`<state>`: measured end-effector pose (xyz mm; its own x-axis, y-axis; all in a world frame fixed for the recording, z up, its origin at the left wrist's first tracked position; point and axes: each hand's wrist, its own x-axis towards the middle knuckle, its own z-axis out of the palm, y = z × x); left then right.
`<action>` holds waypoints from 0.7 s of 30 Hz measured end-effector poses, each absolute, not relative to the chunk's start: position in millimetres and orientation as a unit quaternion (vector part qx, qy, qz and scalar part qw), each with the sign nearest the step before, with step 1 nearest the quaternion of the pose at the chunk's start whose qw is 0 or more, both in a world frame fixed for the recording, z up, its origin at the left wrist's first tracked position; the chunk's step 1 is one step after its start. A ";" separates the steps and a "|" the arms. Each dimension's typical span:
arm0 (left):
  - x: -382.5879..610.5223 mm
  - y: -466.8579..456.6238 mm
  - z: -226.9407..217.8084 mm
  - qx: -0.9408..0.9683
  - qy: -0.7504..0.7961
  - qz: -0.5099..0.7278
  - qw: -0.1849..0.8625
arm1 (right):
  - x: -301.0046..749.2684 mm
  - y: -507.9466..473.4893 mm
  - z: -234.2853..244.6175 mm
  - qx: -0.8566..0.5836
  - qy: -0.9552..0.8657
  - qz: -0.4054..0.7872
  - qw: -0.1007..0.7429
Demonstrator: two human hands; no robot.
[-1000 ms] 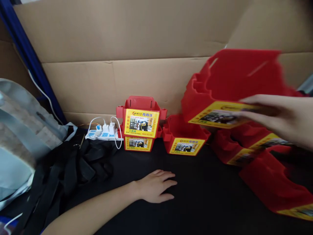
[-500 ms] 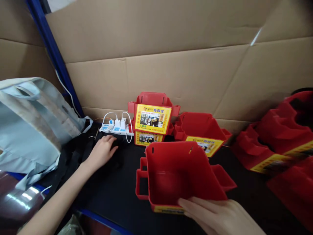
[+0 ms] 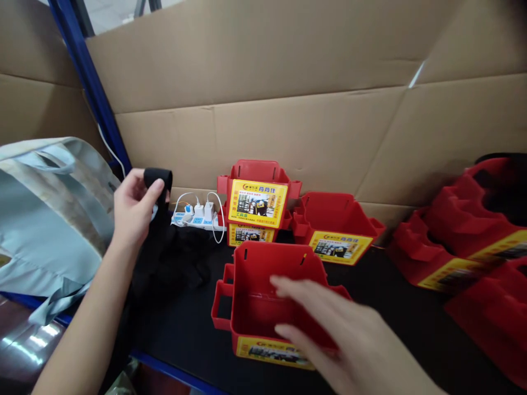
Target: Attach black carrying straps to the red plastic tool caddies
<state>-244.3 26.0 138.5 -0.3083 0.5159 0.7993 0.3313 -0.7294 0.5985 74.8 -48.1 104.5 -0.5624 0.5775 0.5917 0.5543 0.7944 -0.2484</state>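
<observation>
Pinched in my left hand is a black strap, raised above the surface and looped over at its top. More dark fabric trails below it onto the black surface. My right hand, a little blurred, hovers over the near side of a red plastic tool box with its fingers apart. That box faces up, bare inside, with a yellow label on its front and open loops on its left side. Part of its right side is hidden behind my right hand.
Behind stand stacked red boxes and another red box. More red boxes crowd the right. A white power strip with plugged chargers lies by the cardboard wall. At left sits a pale blue backpack.
My left hand has risen from the black fabric with a strap in its grip. The near box has shifted slightly left, and my right hand has lifted off its front rim.
</observation>
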 end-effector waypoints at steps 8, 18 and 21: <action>-154.0 3.2 201.9 0.858 0.322 0.385 0.113 | 13.0 37.0 180.4 -0.285 -0.866 0.073 0.404; -194.6 47.2 96.1 0.811 0.375 0.259 0.367 | 62.9 79.9 184.1 -0.277 -0.728 0.202 0.593; -229.5 50.2 69.7 0.748 0.435 0.270 0.422 | 112.1 83.9 185.7 -0.323 -0.619 0.194 0.690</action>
